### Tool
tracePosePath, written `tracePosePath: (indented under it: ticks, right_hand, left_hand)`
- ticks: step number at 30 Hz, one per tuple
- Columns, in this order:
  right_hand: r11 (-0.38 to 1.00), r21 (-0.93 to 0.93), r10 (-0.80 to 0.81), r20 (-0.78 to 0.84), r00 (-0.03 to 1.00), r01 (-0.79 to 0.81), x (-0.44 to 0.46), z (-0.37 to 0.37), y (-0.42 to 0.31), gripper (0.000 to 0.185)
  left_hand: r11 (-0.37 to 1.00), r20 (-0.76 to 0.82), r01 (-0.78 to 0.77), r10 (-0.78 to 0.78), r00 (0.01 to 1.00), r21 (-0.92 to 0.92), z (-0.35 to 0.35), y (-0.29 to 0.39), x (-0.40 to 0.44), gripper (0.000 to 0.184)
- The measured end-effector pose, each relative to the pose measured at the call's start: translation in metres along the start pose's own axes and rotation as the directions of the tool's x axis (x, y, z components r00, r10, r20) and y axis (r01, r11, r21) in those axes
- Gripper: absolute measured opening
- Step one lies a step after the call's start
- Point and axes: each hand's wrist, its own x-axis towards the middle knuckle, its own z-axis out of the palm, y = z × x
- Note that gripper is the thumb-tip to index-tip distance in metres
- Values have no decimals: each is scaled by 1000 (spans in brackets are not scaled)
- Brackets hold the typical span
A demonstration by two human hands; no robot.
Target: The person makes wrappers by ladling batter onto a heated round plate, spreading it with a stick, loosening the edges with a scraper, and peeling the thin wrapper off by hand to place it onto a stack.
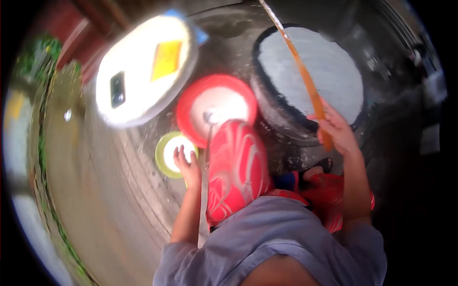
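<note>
My right hand [338,127] is closed around the lower end of a long, thin wooden stick [305,71]. The stick slants up and left across a round, dark-rimmed pot [281,125], and its far end is spotted with white. A smooth whitish sheet [312,62] covers the pot's top. With fingers apart, my left hand [189,167] hovers over or at a small green bowl [162,162] with white contents; whether it touches the bowl I cannot tell. A red basin [185,102] of white liquid sits beyond it, a ladle [208,119] resting inside.
A bright white round surface [138,52] at the upper left carries a dark phone [117,89] and a yellow flat item [166,59]. My red-patterned knee [238,167] is close against the basin. Plants [43,62] line the left side.
</note>
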Motion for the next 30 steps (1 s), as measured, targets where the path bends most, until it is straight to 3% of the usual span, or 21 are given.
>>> tracePosePath:
  ticks: [1,3,4,6,7,9,10,11,13,14,15,17,18,20,22,24,28,30]
  right_hand:
    - [993,-121,14,-13,1000,-15,1,6,-7,53]
    - [953,-301,61,52,997,-43,5,28,-29,43]
    - [949,-313,74,97,993,-40,11,46,-39,43]
    - [768,-579,-98,315,944,273,21,88,-54,40]
    - [518,-606,-367,481,796,605,36,110,-46,37]
    - [191,-831,-34,526,850,522,47,160,-60,30]
    - [86,-852,25,520,854,516,57,185,-51,26]
    - [-20,-859,79,508,858,511,70,210,-34,23]
    - [-120,-844,253,483,838,522,97,260,-11,20]
    - [-112,-838,279,490,826,534,112,277,7,19]
    - [-102,-832,303,496,814,545,127,290,25,19]
    - [-35,-852,338,483,808,523,144,306,46,20]
    - [30,-876,371,456,809,481,153,311,58,20]
    - [141,-903,437,425,793,406,170,315,85,26]
    - [187,-923,464,385,798,336,169,318,88,33]
    - [170,-918,455,395,798,358,174,316,99,33]
    - [171,-929,527,369,765,329,192,302,115,34]
    - [183,-931,550,364,752,316,193,295,107,34]
  left_hand:
    - [949,-2,-24,26,1000,315,7,-38,-3,45]
    - [750,116,229,-377,919,621,7,-57,-15,57]
    - [700,134,278,-472,871,657,10,-75,-22,60]
    - [607,199,282,-602,773,743,9,-93,-33,63]
    - [600,186,306,-618,764,739,12,-112,-38,63]
    - [681,255,373,-635,729,630,26,-156,-51,63]
    - [710,211,303,-538,816,635,24,-160,-54,52]
    - [705,202,320,-550,811,633,20,-157,-51,52]
    - [700,199,497,-660,724,512,6,-148,-38,33]
    - [809,69,501,-544,836,309,3,-153,-45,23]
    - [800,57,513,-555,830,310,-4,-152,-47,23]
    - [582,273,801,-755,596,-140,-21,-145,-51,26]
    - [699,229,700,-665,711,-142,-10,-169,-71,30]
    - [831,191,520,-488,852,-199,-18,-148,-92,27]
    - [876,184,414,-377,908,-247,-12,-139,-101,28]
    - [777,212,569,-529,822,-268,-2,-136,-91,29]
    - [780,103,612,-604,791,-129,42,-234,-74,31]
    - [747,100,659,-652,752,-83,40,-253,-62,33]
